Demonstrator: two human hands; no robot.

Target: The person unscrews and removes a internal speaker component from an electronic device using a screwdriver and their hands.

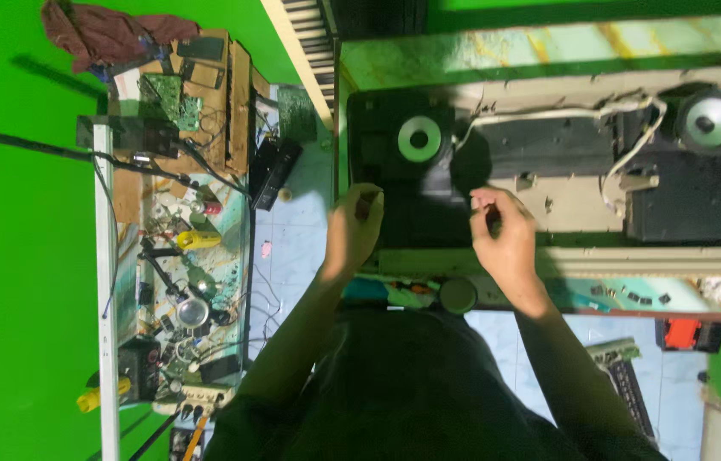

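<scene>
The opened keyboard casing (548, 162) lies along the worktop's (685, 294) near edge, both hands, left (354, 230) and right (501, 230), pinching small dark parts over it.

Small item pinched in right hand (504, 235) too small to identify.

Opened keyboard case (548, 183) lies flat across the bench, long axis running out past your right hand (505, 235) to that side. Beige shell, black panels inside. Both your hands rest on its near part, over a dark black panel (416, 213) between them. Round speaker (419, 138) with pale green ring sits just beyond your left hand (354, 226), facing up. Second speaker (710, 122), grey cone, lies well off to the right of your right hand. White cable (565, 113) runs between the two speakers, beyond your right hand's fingertips. What your fingers pinch is too small to tell.
</scene>
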